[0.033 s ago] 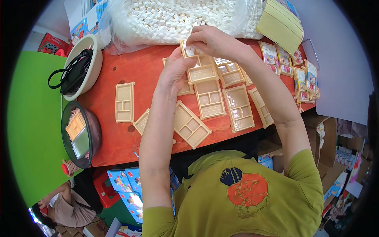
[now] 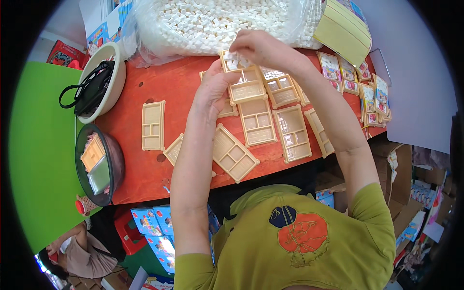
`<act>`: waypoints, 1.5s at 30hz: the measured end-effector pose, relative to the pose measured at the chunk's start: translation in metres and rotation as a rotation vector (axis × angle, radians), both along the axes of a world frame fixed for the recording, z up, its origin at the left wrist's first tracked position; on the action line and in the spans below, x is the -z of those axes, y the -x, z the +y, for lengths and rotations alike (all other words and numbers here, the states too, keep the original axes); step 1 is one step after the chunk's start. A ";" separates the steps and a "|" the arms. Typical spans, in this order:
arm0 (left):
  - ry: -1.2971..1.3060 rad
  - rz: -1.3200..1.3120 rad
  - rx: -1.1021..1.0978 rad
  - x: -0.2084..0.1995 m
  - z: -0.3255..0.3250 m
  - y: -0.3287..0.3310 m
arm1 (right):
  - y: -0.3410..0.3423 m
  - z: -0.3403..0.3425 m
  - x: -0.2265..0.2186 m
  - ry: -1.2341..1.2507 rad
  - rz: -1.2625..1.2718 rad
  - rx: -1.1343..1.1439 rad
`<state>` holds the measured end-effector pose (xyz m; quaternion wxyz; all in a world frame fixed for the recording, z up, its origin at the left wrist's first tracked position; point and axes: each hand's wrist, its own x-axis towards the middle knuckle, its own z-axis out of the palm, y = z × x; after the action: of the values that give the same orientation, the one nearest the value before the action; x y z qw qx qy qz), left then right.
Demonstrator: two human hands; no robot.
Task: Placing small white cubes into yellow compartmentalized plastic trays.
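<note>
My left hand (image 2: 211,92) grips a beige compartment tray (image 2: 248,90) by its left edge, thumb on top, raised over the other trays. Small white marshmallow-like cubes (image 2: 234,62) lie in its far compartment. Just above that compartment is my right hand (image 2: 263,48), fingers curled and tips together; whatever they hold is hidden. Beneath and around are more beige trays, among them a partly covered tray (image 2: 257,123), a tilted tray (image 2: 236,153) and a tray to the right (image 2: 293,135). A large clear bag (image 2: 205,29) of white cubes lies just beyond my hands.
On the red table (image 2: 125,164) a separate tray (image 2: 153,126) lies at left. A pale basin (image 2: 118,79) holds a black bag; a dark bowl (image 2: 116,169) holds packets. Coloured packs (image 2: 329,67) stand at right near a yellow box (image 2: 343,31). Another person (image 2: 87,251) is at lower left.
My right hand has lifted slightly from the held tray, and more white cubes show in the far compartment. My left hand and the tray have hardly moved.
</note>
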<state>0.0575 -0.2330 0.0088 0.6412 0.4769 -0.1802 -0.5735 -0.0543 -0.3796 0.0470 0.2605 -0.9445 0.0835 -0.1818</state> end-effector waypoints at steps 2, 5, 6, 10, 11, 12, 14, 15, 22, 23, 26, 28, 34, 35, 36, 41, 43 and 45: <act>-0.010 0.022 -0.013 0.002 0.003 -0.002 | -0.008 -0.023 0.004 0.008 0.012 0.133; 0.004 0.061 -0.007 0.000 0.006 -0.005 | -0.023 -0.041 0.026 -0.044 0.058 0.284; -0.018 0.051 -0.029 0.000 0.006 -0.006 | -0.030 -0.039 0.035 0.054 0.024 0.298; -0.031 0.038 -0.039 -0.004 0.008 -0.009 | -0.042 -0.040 0.040 0.129 0.124 0.331; -0.033 0.038 -0.041 -0.004 0.008 -0.011 | -0.043 -0.042 0.038 0.070 0.187 0.365; -0.032 0.029 -0.027 -0.004 0.008 -0.012 | -0.041 -0.044 0.037 0.068 0.189 0.363; -0.030 0.021 -0.012 -0.004 0.007 -0.011 | -0.032 -0.048 0.032 -0.124 0.195 0.378; -0.045 0.010 -0.031 -0.004 0.005 -0.010 | -0.028 -0.049 0.030 -0.123 0.197 0.380; -0.030 -0.035 -0.038 0.013 -0.004 -0.007 | 0.000 0.003 0.004 -0.179 0.130 0.112; -0.028 -0.032 -0.034 0.012 -0.006 -0.004 | 0.001 0.006 0.003 -0.172 0.186 0.061; -0.028 -0.036 -0.016 0.009 -0.007 0.001 | 0.006 0.009 0.008 -0.055 0.129 0.013; -0.026 -0.029 -0.012 0.009 -0.007 0.001 | 0.008 0.012 0.003 -0.002 0.101 -0.013; 0.031 -0.053 0.012 0.006 -0.003 -0.002 | 0.005 0.014 -0.008 -0.024 0.101 0.008; 0.030 -0.053 0.009 0.005 -0.001 -0.003 | 0.004 0.015 -0.009 -0.098 0.086 0.029; 0.034 -0.018 0.008 0.002 0.003 -0.003 | 0.002 0.015 -0.011 -0.172 0.071 0.050; 0.043 0.054 0.026 0.006 0.016 -0.014 | 0.005 0.019 -0.014 -0.405 0.017 0.206; 0.033 0.064 0.031 0.008 0.018 -0.016 | 0.002 0.031 -0.004 -0.234 0.020 -0.044; 0.039 0.058 0.030 0.007 0.020 -0.014 | -0.002 0.041 -0.002 -0.191 0.108 -0.010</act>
<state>0.0714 -0.2133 0.0020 0.6465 0.4448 -0.1797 -0.5932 -0.0528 -0.3386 0.0492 0.3455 -0.9242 0.1096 -0.1207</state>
